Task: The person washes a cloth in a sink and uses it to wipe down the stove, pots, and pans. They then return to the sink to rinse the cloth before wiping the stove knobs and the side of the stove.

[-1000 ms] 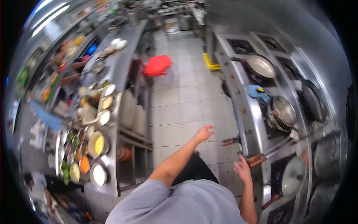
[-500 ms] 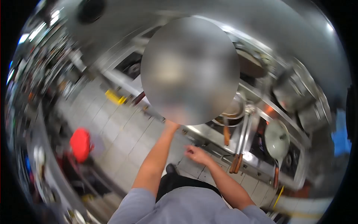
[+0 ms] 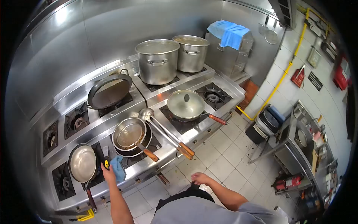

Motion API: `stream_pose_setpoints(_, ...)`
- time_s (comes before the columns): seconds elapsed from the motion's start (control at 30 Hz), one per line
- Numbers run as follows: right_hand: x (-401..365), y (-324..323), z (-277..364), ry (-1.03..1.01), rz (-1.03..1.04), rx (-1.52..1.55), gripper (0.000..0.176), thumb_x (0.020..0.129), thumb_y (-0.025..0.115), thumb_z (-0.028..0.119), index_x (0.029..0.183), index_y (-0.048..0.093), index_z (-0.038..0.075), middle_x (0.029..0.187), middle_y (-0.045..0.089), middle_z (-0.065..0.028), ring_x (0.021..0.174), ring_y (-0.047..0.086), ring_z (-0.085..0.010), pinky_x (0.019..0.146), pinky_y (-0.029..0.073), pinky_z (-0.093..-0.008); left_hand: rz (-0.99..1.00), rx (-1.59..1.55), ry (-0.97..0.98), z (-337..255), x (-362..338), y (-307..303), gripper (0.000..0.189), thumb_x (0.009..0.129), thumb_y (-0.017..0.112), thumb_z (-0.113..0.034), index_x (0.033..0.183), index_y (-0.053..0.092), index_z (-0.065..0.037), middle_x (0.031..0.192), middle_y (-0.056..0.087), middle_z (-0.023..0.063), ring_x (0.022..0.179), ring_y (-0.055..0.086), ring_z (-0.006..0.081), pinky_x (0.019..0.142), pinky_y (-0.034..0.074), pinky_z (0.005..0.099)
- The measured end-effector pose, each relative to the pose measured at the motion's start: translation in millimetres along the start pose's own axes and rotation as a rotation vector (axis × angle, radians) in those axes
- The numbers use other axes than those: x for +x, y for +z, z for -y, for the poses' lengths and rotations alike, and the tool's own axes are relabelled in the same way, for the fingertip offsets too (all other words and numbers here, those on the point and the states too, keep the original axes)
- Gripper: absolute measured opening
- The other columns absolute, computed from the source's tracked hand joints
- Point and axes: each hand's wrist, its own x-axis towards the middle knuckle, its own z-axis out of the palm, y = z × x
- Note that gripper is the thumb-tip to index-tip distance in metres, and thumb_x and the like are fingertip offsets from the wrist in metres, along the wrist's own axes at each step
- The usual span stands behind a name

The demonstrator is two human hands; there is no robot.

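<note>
My left hand [image 3: 108, 174] is at the front edge of the stove, thumb and fingers closed round the end of the yellow-and-black handle of a spatula [image 3: 106, 152]. The spatula's metal blade points away from me. To its left a frying pan [image 3: 82, 163] sits on a burner, its dark handle toward me. A blue cloth [image 3: 118, 168] lies just right of the hand. My right hand [image 3: 200, 178] hangs over the floor in front of my body, its fingers curled, with nothing visible in them.
Stacked pans [image 3: 129, 133], long-handled ladles [image 3: 146, 114] and a lidded pan [image 3: 185, 105] stand on the stove [image 3: 140, 99]. Behind are a wok [image 3: 110, 91] and two stockpots [image 3: 157, 61]. On the right are a bin [image 3: 265, 125] and a metal worktable [image 3: 292, 149].
The view has swung to the right and become sharp. My left hand, partly hidden by a grey blur before, now shows at the spatula handle. My right hand stays curled in front of me.
</note>
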Motion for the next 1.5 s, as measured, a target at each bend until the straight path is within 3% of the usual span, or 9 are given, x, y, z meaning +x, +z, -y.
stream_pose_setpoints(0.43, -85.4, -31.1, -93.8, 0.276, -0.091, 0.052, 0.041, 0.087, 0.057, 0.033, 0.121, 0.051, 0.009, 0.101, 0.061, -0.0061, 0.078, 0.062, -0.0178, 0.067, 0.052, -0.032, 0.117, 0.212, 0.275, 3.5, -47.0, 10.6, 0.061, 0.07, 0.067, -0.016, 0.126, 0.046, -0.006, 0.119, 0.049, 0.0223, 0.102, 0.052, 0.0353, 0.085, 0.044, 0.0428)
stream_pose_setpoints(0.63, -86.0, -63.5, -65.5, 0.118, -0.156, 0.018, 0.04, 0.087, 0.057, 0.03, 0.119, 0.052, 0.007, 0.096, 0.061, -0.0049, 0.073, 0.06, -0.0144, 0.062, 0.05, -0.0281, 0.12, -1.208, -0.678, -38.6, -44.3, -23.1, 0.038, 0.083, 0.052, -0.031, 0.11, 0.059, -0.005, 0.102, 0.063, 0.0101, 0.092, 0.062, 0.0229, 0.083, 0.049, 0.0364)
stream_pose_setpoints(0.83, -121.5, -122.1, -116.1, 0.078, -0.201, 0.107, 0.039, 0.086, 0.059, 0.026, 0.118, 0.053, 0.006, 0.096, 0.062, -0.0051, 0.072, 0.059, -0.0133, 0.061, 0.049, -0.0265, 0.199, -1.587, -0.448, -112.8, -112.2, -54.8, 0.023, 0.087, 0.042, -0.022, 0.093, 0.058, -0.008, 0.096, 0.061, 0.0104, 0.08, 0.061, 0.0244, 0.073, 0.052, 0.037)
stream_pose_setpoints(0.9, -143.1, -149.5, -153.5, 0.137, -0.227, 0.186, 0.037, 0.086, 0.058, 0.025, 0.118, 0.053, 0.007, 0.096, 0.063, -0.006, 0.073, 0.061, -0.0149, 0.062, 0.049, -0.0276, 0.965, -2.135, -0.124, -137.0, -135.8, -57.9, 0.019, 0.087, 0.042, -0.022, 0.088, 0.056, -0.01, 0.085, 0.058, 0.0086, 0.063, 0.054, 0.0196, 0.055, 0.049, 0.0302)
stream_pose_setpoints(0.97, -162.5, -180.2, -198.4, 0.163, -0.23, 0.259, 0.036, 0.086, 0.058, 0.026, 0.117, 0.054, 0.008, 0.095, 0.063, -0.0062, 0.072, 0.061, -0.0153, 0.062, 0.05, -0.0285, 0.606, -1.958, -0.4, -111.9, -176.5, -42.5, 0.018, 0.088, 0.041, -0.023, 0.087, 0.055, -0.01, 0.08, 0.053, 0.0069, 0.054, 0.043, 0.0162, 0.043, 0.041, 0.0242)
stream_pose_setpoints(1.03, -187.2, -208.3, -232.7, 0.216, -0.281, 0.499, 0.039, 0.088, 0.057, 0.024, 0.123, 0.049, 0.008, 0.097, 0.063, -0.0072, 0.072, 0.062, -0.017, 0.062, 0.05, -0.0294, 0.833, -1.974, -0.635, -110.0, -216.2, -17.8, 0.031, 0.087, 0.044, -0.028, 0.105, 0.057, -0.006, 0.102, 0.061, 0.0094, 0.09, 0.059, 0.025, 0.081, 0.051, 0.0396)
stream_pose_setpoints(1.23, -226.2, -265.3, -225.7, 0.045, -0.262, 0.707, 0.055, 0.09, 0.058, 0.022, 0.136, 0.031, 0.007, 0.105, 0.062, -0.0126, 0.08, 0.064, -0.0228, 0.069, 0.053, -0.0352, 1.025, -1.466, -0.975, -215.2, -376.3, 76.0, 0.048, 0.083, 0.054, -0.025, 0.125, 0.047, -0.004, 0.122, 0.054, 0.0145, 0.112, 0.052, 0.0327, 0.097, 0.04, 0.0473)
stream_pose_setpoints(1.47, -167.6, -265.1, -83.1, -0.422, 0.024, 0.583, 0.058, 0.089, 0.059, 0.024, 0.137, 0.03, 0.007, 0.116, 0.057, -0.0145, 0.095, 0.061, -0.0223, 0.079, 0.051, -0.0328, 1.664, -1.206, -0.825, -386.6, -434.4, 182.4, 0.047, 0.085, 0.057, -0.024, 0.126, 0.046, -0.004, 0.122, 0.053, 0.0116, 0.112, 0.051, 0.0277, 0.097, 0.04, 0.0401)
stream_pose_setpoints(1.5, -164.6, -271.7, -59.8, -0.415, 0.084, 0.57, 0.054, 0.088, 0.06, 0.023, 0.133, 0.035, 0.006, 0.11, 0.059, -0.0126, 0.093, 0.061, -0.0207, 0.078, 0.051, -0.0324, 1.516, -0.901, -0.187, -401.6, -439.5, 195.0, 0.045, 0.087, 0.056, -0.027, 0.126, 0.047, -0.006, 0.115, 0.055, 0.0104, 0.106, 0.053, 0.0267, 0.093, 0.042, 0.0385)
